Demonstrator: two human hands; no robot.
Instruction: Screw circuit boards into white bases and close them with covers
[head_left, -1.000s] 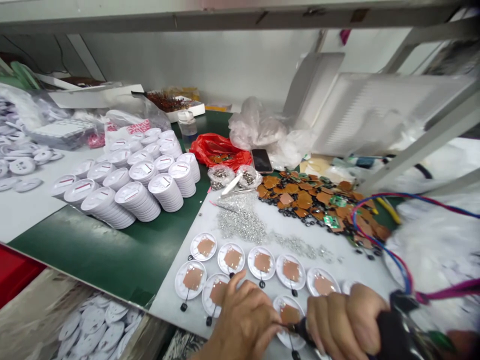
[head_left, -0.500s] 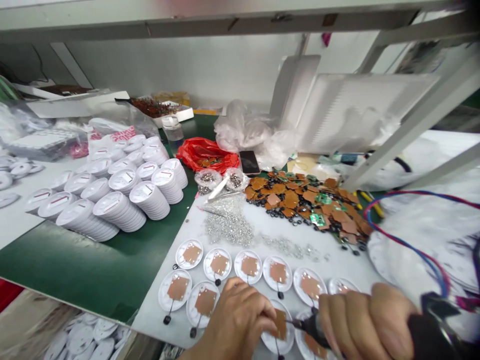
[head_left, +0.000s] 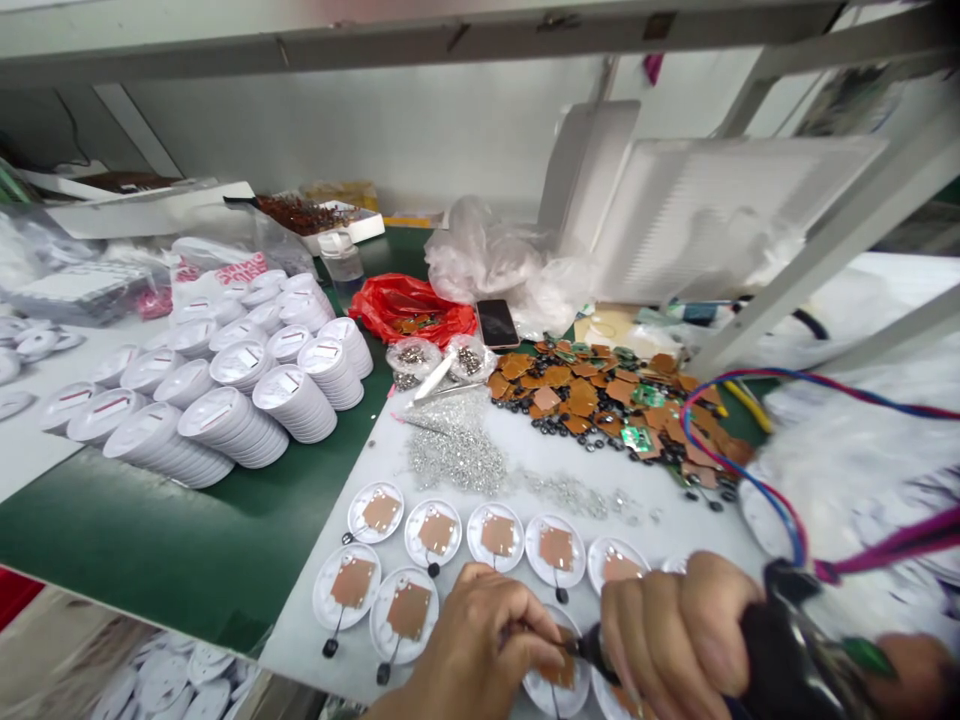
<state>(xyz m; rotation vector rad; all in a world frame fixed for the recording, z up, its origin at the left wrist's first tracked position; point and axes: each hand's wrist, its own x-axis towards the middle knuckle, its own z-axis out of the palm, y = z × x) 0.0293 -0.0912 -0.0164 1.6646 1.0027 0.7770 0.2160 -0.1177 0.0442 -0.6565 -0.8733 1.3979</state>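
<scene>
White discs [head_left: 382, 622] bear boards [head_left: 409, 611], a loose heap [head_left: 600, 393] remains — my right hand [head_left: 675, 632] grips a black tool [head_left: 791, 655]; left hand [head_left: 486, 640] curled, its hold unclear.

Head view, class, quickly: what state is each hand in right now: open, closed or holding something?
Right hand: closed, holding a black tool.
Left hand: fingers bent at the tool's tip; whether they grip anything cannot be told.

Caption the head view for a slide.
Right grip on a tool, left grip by its bit, among white discs.
</scene>
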